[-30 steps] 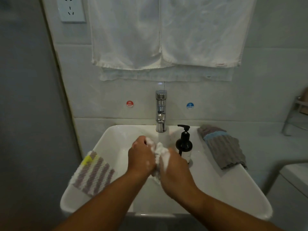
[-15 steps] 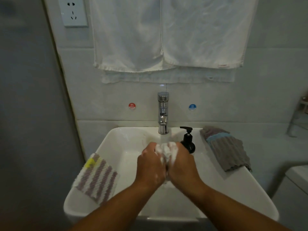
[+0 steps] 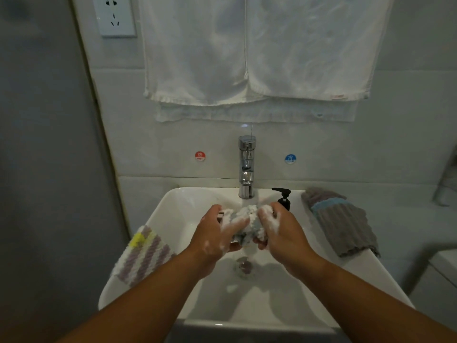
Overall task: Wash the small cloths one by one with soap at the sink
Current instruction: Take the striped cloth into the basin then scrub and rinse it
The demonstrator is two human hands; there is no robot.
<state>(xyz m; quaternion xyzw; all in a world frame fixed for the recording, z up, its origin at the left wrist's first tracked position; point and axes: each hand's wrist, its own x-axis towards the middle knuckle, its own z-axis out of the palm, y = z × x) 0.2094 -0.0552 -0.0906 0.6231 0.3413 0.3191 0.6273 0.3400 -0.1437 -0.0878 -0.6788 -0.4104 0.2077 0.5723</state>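
Head view, the only view. Item: small lathered cloth (image 3: 247, 222), white and grey pile, bunched into a wad. It is held above the basin of the sink (image 3: 170, 206), in front of the tap (image 3: 246, 167) and over the drain (image 3: 243, 266). Left grip (image 3: 214, 235): bare hand, fingers curled round the wad's left side, foam on the back of the hand. Right grip (image 3: 284, 233): bare hand, fingers curled round the wad's right side, foam likewise. Both are clamped on the one cloth, which lies between them, pressed from either side, its top showing above the fingers. Handling, by judgement: soft, limp, light but weighted with water, slippery with suds, no rigid part. Best taken as a full fistful of bunched fabric at each end, not by a corner. Also present: striped cloth (image 3: 143, 253) draped over the sink's left rim; grey and blue cloth (image 3: 343, 224) on the right rim; black soap pump (image 3: 283, 196) just behind the right grip; white towels (image 3: 247, 50) hanging on the wall above. Whether the tap runs cannot be told.
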